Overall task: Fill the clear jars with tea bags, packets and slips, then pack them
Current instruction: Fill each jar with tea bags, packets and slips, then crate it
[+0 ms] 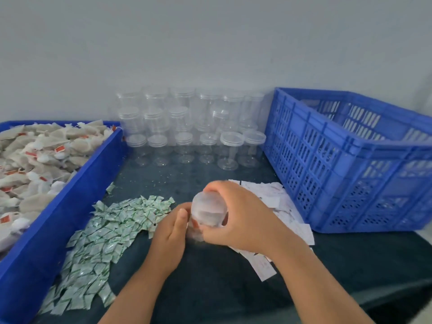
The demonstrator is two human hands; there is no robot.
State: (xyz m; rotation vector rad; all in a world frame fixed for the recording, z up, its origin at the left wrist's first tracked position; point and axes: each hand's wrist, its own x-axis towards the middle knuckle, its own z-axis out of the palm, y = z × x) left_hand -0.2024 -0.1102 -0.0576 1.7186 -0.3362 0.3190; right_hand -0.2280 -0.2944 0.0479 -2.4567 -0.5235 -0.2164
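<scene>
Clear jar (208,209) held over the middle of the tabletop (210,281), between the green packets (105,235) and the white slips (280,202). Right hand (236,220): fingers curled over the jar's top, gripping. Left hand (171,232): fingers closed round its lower side, thumb against the wall.

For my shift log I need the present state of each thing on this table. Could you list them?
held jar, white contents inside, in both hands
left hand, holds its side
right hand, grips its top
stacked jars, empty, lidded
tea bag bin, heaped full
packets, loose pile
slips, loose pile
crate, contents unclear
</scene>
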